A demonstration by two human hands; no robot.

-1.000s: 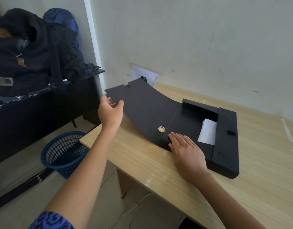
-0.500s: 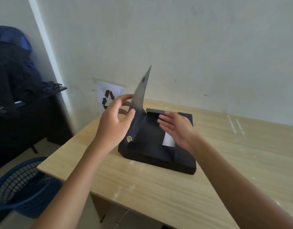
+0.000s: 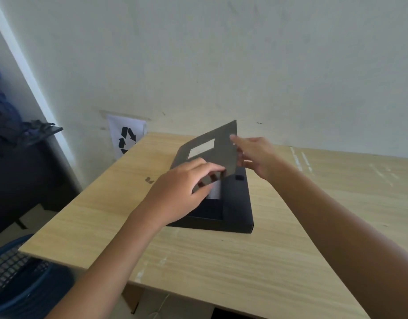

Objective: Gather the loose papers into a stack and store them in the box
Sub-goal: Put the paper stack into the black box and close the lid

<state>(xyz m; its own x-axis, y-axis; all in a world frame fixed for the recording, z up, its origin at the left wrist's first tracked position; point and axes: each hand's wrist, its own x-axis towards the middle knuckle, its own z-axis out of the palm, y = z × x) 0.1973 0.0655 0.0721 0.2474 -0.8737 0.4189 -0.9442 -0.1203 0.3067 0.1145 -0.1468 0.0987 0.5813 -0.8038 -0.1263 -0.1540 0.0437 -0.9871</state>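
Note:
A flat black file box (image 3: 236,212) lies on the wooden table (image 3: 221,261). Its black lid flap (image 3: 219,155), with a pale label window, is tilted low over the box. My left hand (image 3: 182,192) holds the flap's near edge, fingers curled around it. My right hand (image 3: 256,155) grips the flap's far right edge. White papers (image 3: 215,189) show inside the box through the gap under the flap; most of the stack is hidden.
A white wall rises just behind the table, with a recycling sign (image 3: 127,139) taped low on it. A blue mesh waste basket (image 3: 16,279) stands on the floor at the left. Dark bags (image 3: 7,120) sit on a black desk at the far left.
The lid flap went from lying flat to the left, through upright, to leaning down over the box. Both hands moved onto the flap. My view shifted right.

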